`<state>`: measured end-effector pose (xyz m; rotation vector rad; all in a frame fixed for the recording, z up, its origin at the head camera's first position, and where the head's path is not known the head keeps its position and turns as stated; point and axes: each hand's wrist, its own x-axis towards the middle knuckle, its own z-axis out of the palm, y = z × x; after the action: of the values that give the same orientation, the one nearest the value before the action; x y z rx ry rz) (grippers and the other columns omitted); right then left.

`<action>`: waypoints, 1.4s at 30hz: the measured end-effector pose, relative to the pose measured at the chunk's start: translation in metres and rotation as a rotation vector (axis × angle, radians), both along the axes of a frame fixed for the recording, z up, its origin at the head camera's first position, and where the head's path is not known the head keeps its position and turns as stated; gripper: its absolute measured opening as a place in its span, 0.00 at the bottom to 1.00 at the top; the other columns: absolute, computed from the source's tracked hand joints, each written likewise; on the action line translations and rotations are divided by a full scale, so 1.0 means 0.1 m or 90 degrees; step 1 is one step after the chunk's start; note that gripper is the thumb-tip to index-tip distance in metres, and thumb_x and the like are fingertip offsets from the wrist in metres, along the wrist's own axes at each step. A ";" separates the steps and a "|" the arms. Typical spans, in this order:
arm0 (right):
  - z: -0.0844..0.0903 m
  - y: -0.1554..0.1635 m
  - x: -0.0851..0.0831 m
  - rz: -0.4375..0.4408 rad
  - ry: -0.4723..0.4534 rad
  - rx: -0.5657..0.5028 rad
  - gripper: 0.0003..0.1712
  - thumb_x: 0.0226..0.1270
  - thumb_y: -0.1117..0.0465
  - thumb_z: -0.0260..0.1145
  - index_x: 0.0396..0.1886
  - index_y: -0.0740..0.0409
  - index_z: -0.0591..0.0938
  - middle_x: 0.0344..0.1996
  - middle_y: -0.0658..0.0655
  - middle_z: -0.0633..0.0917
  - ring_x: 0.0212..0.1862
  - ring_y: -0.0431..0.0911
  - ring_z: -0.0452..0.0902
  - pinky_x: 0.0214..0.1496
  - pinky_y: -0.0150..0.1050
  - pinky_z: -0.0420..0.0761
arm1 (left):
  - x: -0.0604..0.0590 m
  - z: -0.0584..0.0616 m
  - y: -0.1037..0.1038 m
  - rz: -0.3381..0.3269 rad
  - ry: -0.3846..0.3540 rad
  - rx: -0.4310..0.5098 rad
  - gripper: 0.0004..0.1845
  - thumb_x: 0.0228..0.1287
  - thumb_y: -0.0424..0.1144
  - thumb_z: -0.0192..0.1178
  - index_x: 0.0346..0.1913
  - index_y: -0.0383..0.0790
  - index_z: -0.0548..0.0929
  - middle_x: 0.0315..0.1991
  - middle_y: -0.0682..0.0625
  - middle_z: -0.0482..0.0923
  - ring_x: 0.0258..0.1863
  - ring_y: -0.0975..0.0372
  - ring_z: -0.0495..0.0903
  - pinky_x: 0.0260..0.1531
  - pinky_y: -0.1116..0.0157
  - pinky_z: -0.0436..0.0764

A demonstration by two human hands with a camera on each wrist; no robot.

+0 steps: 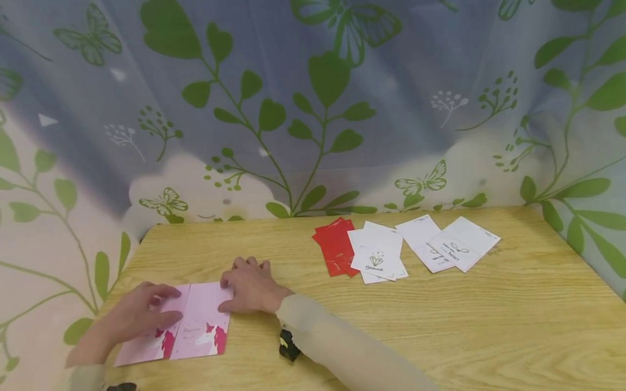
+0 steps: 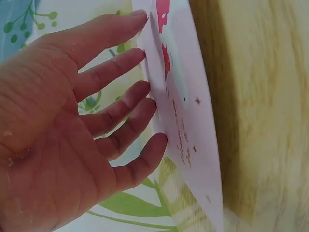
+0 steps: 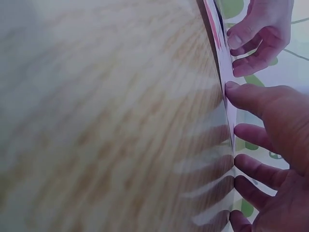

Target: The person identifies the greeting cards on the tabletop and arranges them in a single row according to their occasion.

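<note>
A pink card [image 1: 195, 326] printed with a unicorn lies open and flat near the table's front left corner. My left hand [image 1: 142, 315] rests on its left panel with straight fingers; in the left wrist view the fingertips [image 2: 145, 92] touch the pink card [image 2: 188, 121]. My right hand [image 1: 249, 285] presses on the upper right corner of the right panel, fingers extended. In the right wrist view the right fingers [image 3: 251, 96] touch the card's edge [image 3: 227, 82], and the left hand [image 3: 260, 34] shows beyond it.
Red cards [image 1: 335, 244], a pile of white printed cards [image 1: 379, 255] and more white cards [image 1: 450, 244] lie spread at the back middle of the wooden table [image 1: 489, 315]. A leaf-patterned curtain [image 1: 313, 108] hangs behind. A small black object [image 1: 288, 345] sits under my right forearm.
</note>
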<state>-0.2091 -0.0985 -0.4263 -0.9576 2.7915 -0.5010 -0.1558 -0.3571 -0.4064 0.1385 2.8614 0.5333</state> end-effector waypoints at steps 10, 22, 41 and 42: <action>0.00 0.00 0.00 -0.003 0.004 0.002 0.22 0.61 0.35 0.72 0.51 0.35 0.85 0.57 0.45 0.78 0.57 0.43 0.69 0.51 0.43 0.64 | 0.01 0.01 0.03 0.014 -0.014 0.003 0.30 0.55 0.53 0.76 0.58 0.41 0.83 0.53 0.38 0.77 0.50 0.45 0.80 0.47 0.45 0.81; 0.00 0.05 -0.02 -0.003 -0.031 -0.031 0.20 0.64 0.36 0.69 0.51 0.37 0.84 0.49 0.44 0.79 0.52 0.42 0.69 0.50 0.42 0.64 | 0.00 -0.01 0.04 0.004 -0.006 0.009 0.27 0.58 0.52 0.74 0.57 0.41 0.84 0.54 0.37 0.78 0.49 0.47 0.80 0.46 0.46 0.81; 0.06 0.43 -0.21 -0.002 -0.072 -0.185 0.22 0.72 0.45 0.66 0.59 0.50 0.82 0.57 0.50 0.83 0.58 0.42 0.78 0.61 0.36 0.78 | -0.10 0.04 0.25 -0.025 0.228 0.062 0.16 0.65 0.41 0.70 0.53 0.40 0.84 0.52 0.38 0.82 0.50 0.43 0.82 0.42 0.51 0.81; 0.07 0.47 -0.22 -0.006 -0.072 -0.189 0.22 0.72 0.46 0.65 0.60 0.50 0.82 0.57 0.51 0.83 0.59 0.43 0.78 0.62 0.36 0.78 | -0.12 0.05 0.28 -0.026 0.230 0.065 0.16 0.66 0.41 0.69 0.54 0.40 0.84 0.53 0.38 0.82 0.51 0.44 0.82 0.43 0.50 0.81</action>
<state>-0.2312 -0.0511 -0.4197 -0.9354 2.6688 -0.9605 -0.1674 -0.3293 -0.4010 0.3424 3.1698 0.7100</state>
